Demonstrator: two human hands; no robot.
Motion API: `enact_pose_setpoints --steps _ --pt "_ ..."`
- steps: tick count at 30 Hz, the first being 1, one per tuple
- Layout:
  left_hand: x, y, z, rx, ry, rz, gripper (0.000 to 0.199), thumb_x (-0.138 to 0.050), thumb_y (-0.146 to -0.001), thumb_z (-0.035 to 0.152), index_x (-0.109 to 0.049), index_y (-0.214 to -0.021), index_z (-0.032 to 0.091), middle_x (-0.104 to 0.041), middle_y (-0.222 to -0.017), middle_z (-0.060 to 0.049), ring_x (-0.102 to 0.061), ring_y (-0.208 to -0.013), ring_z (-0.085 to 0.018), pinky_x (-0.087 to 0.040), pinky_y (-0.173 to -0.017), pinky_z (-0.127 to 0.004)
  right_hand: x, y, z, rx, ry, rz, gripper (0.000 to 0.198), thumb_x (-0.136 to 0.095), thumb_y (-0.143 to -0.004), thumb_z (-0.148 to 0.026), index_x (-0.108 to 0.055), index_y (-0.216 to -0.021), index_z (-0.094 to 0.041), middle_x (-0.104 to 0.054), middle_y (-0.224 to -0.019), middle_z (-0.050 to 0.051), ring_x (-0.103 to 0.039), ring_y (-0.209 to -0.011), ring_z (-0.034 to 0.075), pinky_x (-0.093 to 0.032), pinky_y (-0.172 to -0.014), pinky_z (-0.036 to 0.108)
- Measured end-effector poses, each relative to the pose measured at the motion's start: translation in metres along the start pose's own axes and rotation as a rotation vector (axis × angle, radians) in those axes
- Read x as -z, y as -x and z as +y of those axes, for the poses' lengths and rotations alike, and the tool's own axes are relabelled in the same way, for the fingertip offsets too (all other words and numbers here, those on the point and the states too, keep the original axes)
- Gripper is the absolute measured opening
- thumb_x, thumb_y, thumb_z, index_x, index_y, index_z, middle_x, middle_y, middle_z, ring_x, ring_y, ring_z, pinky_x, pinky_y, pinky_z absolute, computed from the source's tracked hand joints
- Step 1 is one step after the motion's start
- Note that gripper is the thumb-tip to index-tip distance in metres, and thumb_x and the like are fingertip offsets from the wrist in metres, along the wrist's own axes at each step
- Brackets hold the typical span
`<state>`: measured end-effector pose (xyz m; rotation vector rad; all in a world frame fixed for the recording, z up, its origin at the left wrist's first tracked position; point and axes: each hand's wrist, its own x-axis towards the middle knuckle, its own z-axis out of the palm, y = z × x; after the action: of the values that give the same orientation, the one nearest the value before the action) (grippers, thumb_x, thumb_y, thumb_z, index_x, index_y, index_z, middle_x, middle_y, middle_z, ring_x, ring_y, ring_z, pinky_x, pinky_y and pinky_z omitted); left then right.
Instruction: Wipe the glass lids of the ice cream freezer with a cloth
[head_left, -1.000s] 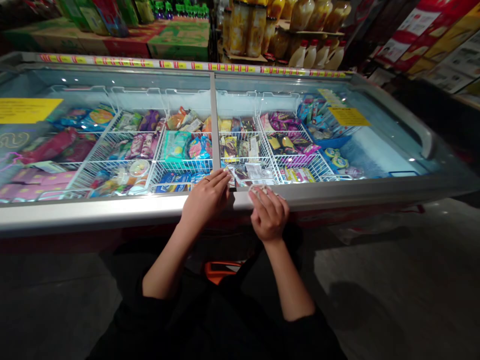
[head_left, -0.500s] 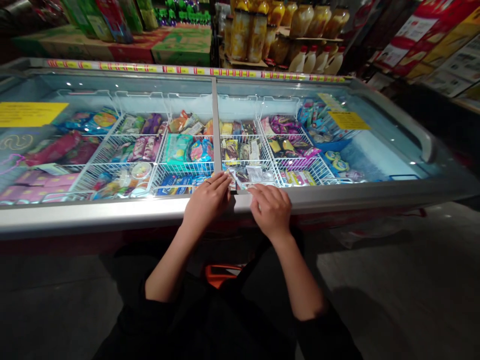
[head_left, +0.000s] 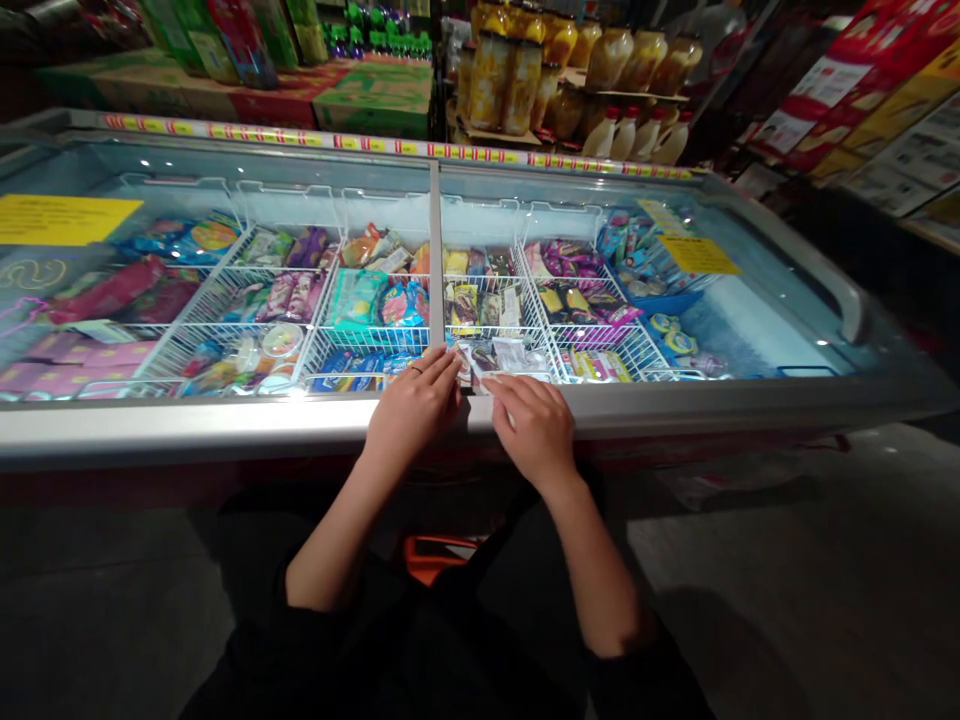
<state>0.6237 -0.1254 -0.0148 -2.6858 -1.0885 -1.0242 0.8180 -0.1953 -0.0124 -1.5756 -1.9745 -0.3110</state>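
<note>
Two bare hands work side by side at the broad, silver-grey front rim (head_left: pixel 675 408) of a long, glass-topped chest freezer (head_left: pixel 187 432), which runs well past them to either side. The left hand (head_left: pixel 415 408), its fingers straight and close together, reaches the foot of a slim grey centre divider (head_left: pixel 435 250); the right hand (head_left: pixel 536 425) arches over the rim, a narrow gap between the two. Whether either hand grips anything cannot be told; a sliver of white cloth (head_left: pixel 487 383) appears to show at the right fingertips. Under the glass, white wire baskets (head_left: pixel 480 332) hold bright packets. Glass jars of yellow fruit (head_left: pixel 491 85) stand behind, and a grey floor (head_left: pixel 862 570) lies in shadow. A second earlier, the right hand sat farther right, with more cloth visible; the left has barely shifted.
</note>
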Motion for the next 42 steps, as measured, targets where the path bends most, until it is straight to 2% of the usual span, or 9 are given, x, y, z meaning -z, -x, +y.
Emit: enact_pose_setpoints --steps 5,13,16,21,25,28,32,36,42 --pt "-0.002 -0.001 0.002 -0.06 -0.055 -0.007 0.038 -0.055 -0.1 0.013 -0.073 -0.133 0.008 -0.075 -0.137 -0.021 -0.069 -0.135 -0.034 -0.062 -0.111 -0.049 0.002 -0.003 0.048 -0.139 0.025 -0.009 0.036 -0.055 -0.103 -0.019 -0.081 -0.127 -0.026 -0.08 -0.131 0.006 -0.073 -0.124 0.027 -0.056 -0.107 0.044" --pt "-0.004 0.001 0.003 -0.043 -0.052 -0.015 0.039 -0.052 -0.102 0.012 -0.072 -0.134 0.005 -0.075 -0.136 -0.022 -0.069 -0.135 -0.033 -0.061 -0.111 -0.049 0.002 -0.02 0.008 0.068 -0.104 -0.295 0.045 -0.049 -0.107 -0.019 -0.073 -0.141 -0.036 -0.069 -0.15 -0.002 -0.062 -0.143 0.027 -0.054 -0.115 0.049" --pt "-0.004 0.002 0.005 -0.035 -0.084 0.006 0.039 -0.052 -0.101 0.012 -0.073 -0.132 0.004 -0.077 -0.133 -0.021 -0.071 -0.132 -0.033 -0.063 -0.108 -0.047 0.011 -0.014 0.03 0.029 -0.081 -0.299 0.045 -0.047 -0.109 -0.022 -0.072 -0.144 -0.037 -0.07 -0.149 -0.002 -0.063 -0.142 0.026 -0.053 -0.118 0.048" --pt "-0.006 0.001 0.007 -0.026 -0.121 0.03 0.039 -0.051 -0.1 0.013 -0.073 -0.131 0.004 -0.077 -0.133 -0.021 -0.072 -0.13 -0.034 -0.064 -0.106 -0.047 0.002 -0.031 0.078 -0.109 0.042 -0.323 0.053 -0.042 -0.11 -0.027 -0.057 -0.16 -0.024 -0.058 -0.162 0.006 -0.051 -0.153 0.029 -0.042 -0.129 0.05" --pt "-0.005 0.001 0.006 -0.016 -0.098 0.038 0.039 -0.051 -0.101 0.013 -0.073 -0.131 0.006 -0.077 -0.133 -0.02 -0.072 -0.13 -0.034 -0.063 -0.107 -0.049 -0.014 -0.061 0.066 -0.078 0.042 -0.416 0.067 -0.051 -0.106 -0.029 -0.038 -0.171 -0.019 -0.039 -0.175 0.007 -0.034 -0.162 0.029 -0.031 -0.134 0.048" --pt "-0.004 0.002 0.005 -0.013 -0.095 0.049 0.039 -0.05 -0.101 0.012 -0.073 -0.132 0.007 -0.077 -0.134 -0.019 -0.071 -0.132 -0.032 -0.063 -0.109 -0.048 -0.012 -0.065 0.054 0.037 -0.067 -0.481 0.061 -0.047 -0.108 -0.032 -0.044 -0.168 -0.025 -0.042 -0.173 0.003 -0.035 -0.162 0.027 -0.031 -0.134 0.047" --pt "-0.003 0.003 0.005 -0.003 -0.106 0.03 0.039 -0.05 -0.102 0.013 -0.072 -0.133 0.01 -0.077 -0.135 -0.017 -0.071 -0.132 -0.032 -0.063 -0.108 -0.048 0.002 -0.057 0.078 0.018 -0.201 -0.514 0.052 -0.037 -0.112 -0.036 -0.055 -0.161 -0.037 -0.05 -0.168 -0.004 -0.041 -0.159 0.024 -0.035 -0.132 0.047" --pt "-0.007 0.002 0.005 0.004 -0.102 -0.013 0.041 -0.05 -0.101 0.013 -0.07 -0.137 0.009 -0.075 -0.139 -0.018 -0.069 -0.135 -0.032 -0.061 -0.111 -0.048 -0.002 -0.064 0.108 -0.066 -0.136 -0.503 0.058 -0.038 -0.11 -0.034 -0.046 -0.167 -0.033 -0.039 -0.175 -0.001 -0.032 -0.164 0.024 -0.029 -0.134 0.048" --pt "-0.003 -0.003 -0.002 0.041 -0.093 -0.078 0.044 -0.05 -0.103 0.018 -0.066 -0.143 0.01 -0.072 -0.143 -0.018 -0.068 -0.137 -0.032 -0.057 -0.116 -0.049 -0.017 -0.09 0.096 0.017 -0.175 -0.604 0.062 -0.045 -0.109 -0.042 -0.039 -0.17 -0.034 -0.03 -0.179 0.0 -0.021 -0.167 0.029 -0.022 -0.135 0.055"
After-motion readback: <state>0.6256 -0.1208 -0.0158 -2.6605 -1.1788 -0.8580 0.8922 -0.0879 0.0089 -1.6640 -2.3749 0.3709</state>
